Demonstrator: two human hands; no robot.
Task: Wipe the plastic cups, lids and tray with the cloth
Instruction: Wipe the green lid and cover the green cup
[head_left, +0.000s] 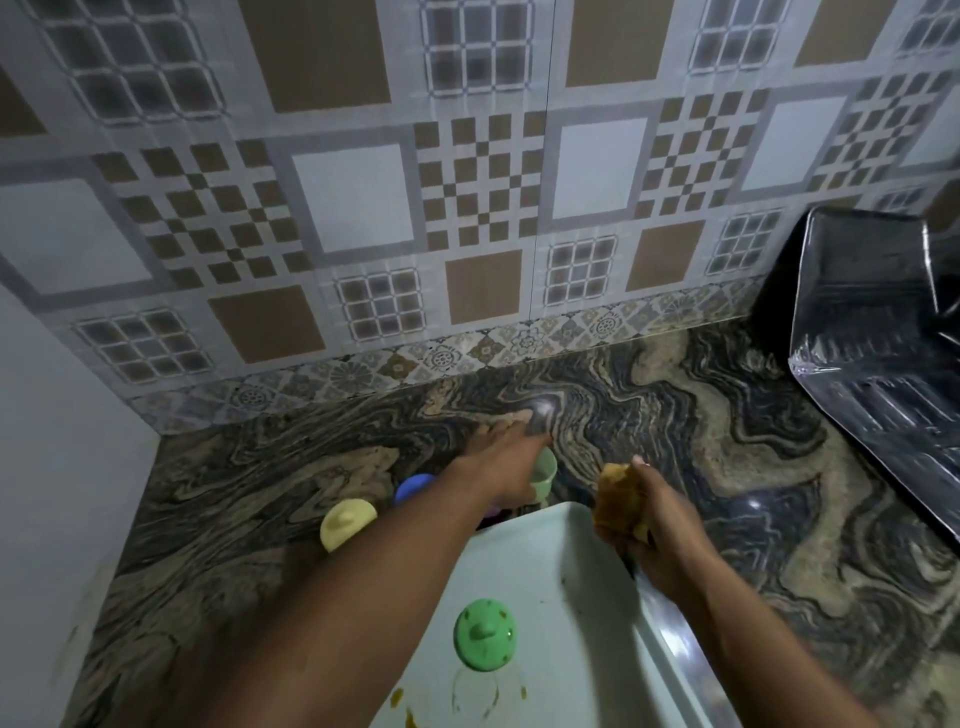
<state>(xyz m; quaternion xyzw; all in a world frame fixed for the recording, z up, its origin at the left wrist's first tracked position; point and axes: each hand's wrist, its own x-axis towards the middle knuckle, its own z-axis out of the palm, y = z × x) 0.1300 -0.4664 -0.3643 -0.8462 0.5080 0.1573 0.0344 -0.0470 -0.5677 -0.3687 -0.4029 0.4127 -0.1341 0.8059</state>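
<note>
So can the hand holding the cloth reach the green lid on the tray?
Probably yes. The right hand with the cloth is by the tray rim, and the green lid lies uncovered with nothing between them.

1. The back wall (467, 182) fills the upper half of the frame, with grey, brown and checkered square tiles.
2. A narrow border of flower tiles (441, 358) runs along its foot.
3. Below it lies a dark stone counter (675, 415) with wavy beige veins.
4. A plain pale side wall (52, 415) stands at the left edge.
5. At the right edge sits a glossy black object (872, 312).
</note>
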